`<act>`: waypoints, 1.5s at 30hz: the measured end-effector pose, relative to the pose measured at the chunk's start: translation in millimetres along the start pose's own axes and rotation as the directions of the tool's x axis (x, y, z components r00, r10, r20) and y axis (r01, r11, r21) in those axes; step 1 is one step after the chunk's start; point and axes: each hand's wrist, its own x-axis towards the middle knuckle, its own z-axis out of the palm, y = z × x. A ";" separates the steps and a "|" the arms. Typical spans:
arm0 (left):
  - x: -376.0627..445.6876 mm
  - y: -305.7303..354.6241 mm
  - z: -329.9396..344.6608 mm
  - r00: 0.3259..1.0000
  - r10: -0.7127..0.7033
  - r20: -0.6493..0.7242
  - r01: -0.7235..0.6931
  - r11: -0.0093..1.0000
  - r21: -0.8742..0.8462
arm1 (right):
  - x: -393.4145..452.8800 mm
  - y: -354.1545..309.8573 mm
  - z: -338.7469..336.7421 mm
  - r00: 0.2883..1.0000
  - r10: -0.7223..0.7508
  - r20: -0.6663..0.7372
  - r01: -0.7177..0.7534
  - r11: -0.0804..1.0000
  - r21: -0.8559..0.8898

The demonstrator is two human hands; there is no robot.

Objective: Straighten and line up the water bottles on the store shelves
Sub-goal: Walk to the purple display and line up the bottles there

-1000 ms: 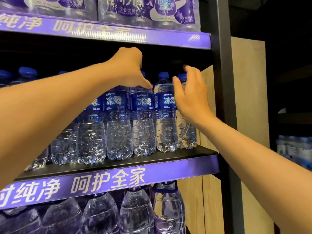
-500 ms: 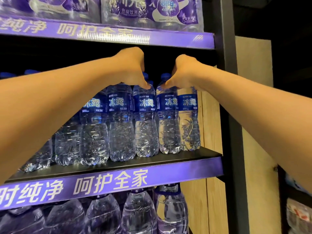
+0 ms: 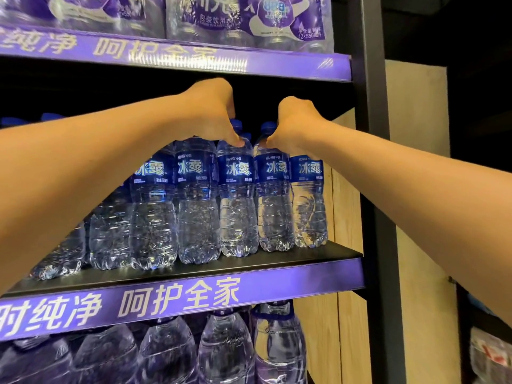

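Observation:
Several clear water bottles with blue labels and blue caps stand in a front row on the middle shelf [image 3: 291, 260]. My left hand [image 3: 213, 112] reaches in from the left and grips the neck of the third bottle from the right [image 3: 237, 206], thumb on its shoulder. My right hand [image 3: 293, 123] curls over the top of the rightmost bottle [image 3: 309, 206], hiding its cap; its fingers also touch the neck of the second bottle from the right [image 3: 274, 206]. The labels of the front bottles face outward. More bottles stand behind in the dark.
The upper shelf [image 3: 194, 55] carries shrink-wrapped bottle packs [image 3: 249, 18] close above my hands. Larger bottles [image 3: 224, 350] fill the shelf below. A black upright post [image 3: 371, 162] and a wooden side panel [image 3: 415, 189] bound the shelf on the right.
My right hand went from lying flat against the rightmost bottle's side to curling over its top; that bottle's label now faces front. The left hand has kept its grip.

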 end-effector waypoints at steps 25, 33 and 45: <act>-95.9 -103.6 -46.8 0.964 -0.027 -0.263 0.045 0.997 0.059 | -25.4 -84.1 21.8 0.964 -0.244 -0.104 0.254 0.962 0.100; -90.4 -113.9 -30.7 0.990 0.016 -0.141 -0.012 1.000 0.024 | -15.5 -102.7 24.2 0.983 -0.184 -0.008 0.183 0.982 -0.051; -91.5 -121.2 -23.6 0.979 0.064 -0.192 -0.056 0.997 0.045 | -14.2 -91.6 20.2 0.979 -0.198 0.057 0.195 0.979 0.050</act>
